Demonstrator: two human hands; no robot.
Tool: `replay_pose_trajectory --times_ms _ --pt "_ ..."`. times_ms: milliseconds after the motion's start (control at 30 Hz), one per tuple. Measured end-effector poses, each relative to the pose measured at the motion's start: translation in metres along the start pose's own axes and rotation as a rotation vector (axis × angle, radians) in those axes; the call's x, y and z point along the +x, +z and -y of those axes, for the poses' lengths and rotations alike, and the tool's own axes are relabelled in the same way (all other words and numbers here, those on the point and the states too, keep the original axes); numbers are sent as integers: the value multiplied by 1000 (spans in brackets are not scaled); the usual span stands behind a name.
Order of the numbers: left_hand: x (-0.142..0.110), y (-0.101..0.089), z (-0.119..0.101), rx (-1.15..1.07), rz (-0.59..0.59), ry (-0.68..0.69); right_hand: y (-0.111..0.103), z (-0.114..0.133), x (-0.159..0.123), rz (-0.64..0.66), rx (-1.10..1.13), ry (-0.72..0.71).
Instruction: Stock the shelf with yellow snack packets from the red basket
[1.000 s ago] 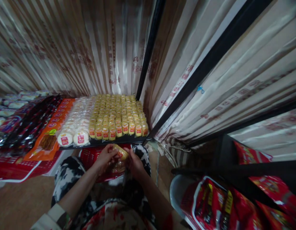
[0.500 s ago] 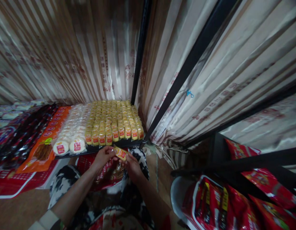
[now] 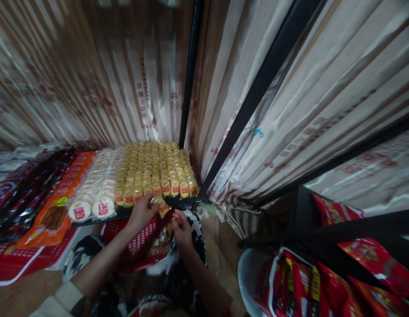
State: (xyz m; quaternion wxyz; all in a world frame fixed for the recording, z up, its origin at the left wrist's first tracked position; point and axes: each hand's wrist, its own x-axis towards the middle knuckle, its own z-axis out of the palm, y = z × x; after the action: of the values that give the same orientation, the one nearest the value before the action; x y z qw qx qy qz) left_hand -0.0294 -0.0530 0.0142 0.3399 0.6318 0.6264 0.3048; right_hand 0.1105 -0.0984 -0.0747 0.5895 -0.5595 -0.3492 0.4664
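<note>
My left hand [image 3: 144,214] pinches one small wrapped yellow cake [image 3: 163,206] with a red label, just in front of the shelf edge. Close by on the right, my right hand [image 3: 182,227] is apart from the cake, its fingers loosely curled with nothing visible in them. Behind the hands, tight rows of similar wrapped yellow cakes [image 3: 154,167] fill the right end of a black shelf [image 3: 180,202]. Round white wrapped pastries [image 3: 103,207] stand in rows to their left. Below my hands, a red basket [image 3: 141,237] holds wrapped items, partly hidden by my arms.
An orange snack packet [image 3: 35,233] and dark glossy packets [image 3: 29,189] lie farther left. A black metal post [image 3: 236,119] slants up beside the cakes, with pale curtains [image 3: 145,88] behind. At lower right stand a white bucket [image 3: 246,273] and a basket of red packets [image 3: 297,281].
My right hand has let go of the yellow cake and drawn slightly away. The left hand keeps the cake, now tilted downward and nearer the shelf.
</note>
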Motion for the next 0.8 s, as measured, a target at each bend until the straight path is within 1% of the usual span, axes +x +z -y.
replay_pose_trajectory --times_ms 67,167,267,333,467,567,700,800 --pt "7 -2 -6 123 -11 28 -2 -1 1 16 -38 -43" --pt "20 -1 -14 226 -34 50 -3 2 3 79 -121 -106" --pt "32 2 -17 319 -58 86 -3 7 5 87 -161 -110" --pt "37 5 -18 365 -50 127 -1 12 8 95 -181 -111" --pt "43 11 -19 395 -15 136 4 19 17 143 -217 -142" --pt "44 15 -19 411 8 150 9 20 25 168 -246 -164" --pt "44 18 -21 414 -5 164 15 15 36 219 -277 -227" --pt "45 21 -21 396 -26 156 17 11 39 228 -297 -275"
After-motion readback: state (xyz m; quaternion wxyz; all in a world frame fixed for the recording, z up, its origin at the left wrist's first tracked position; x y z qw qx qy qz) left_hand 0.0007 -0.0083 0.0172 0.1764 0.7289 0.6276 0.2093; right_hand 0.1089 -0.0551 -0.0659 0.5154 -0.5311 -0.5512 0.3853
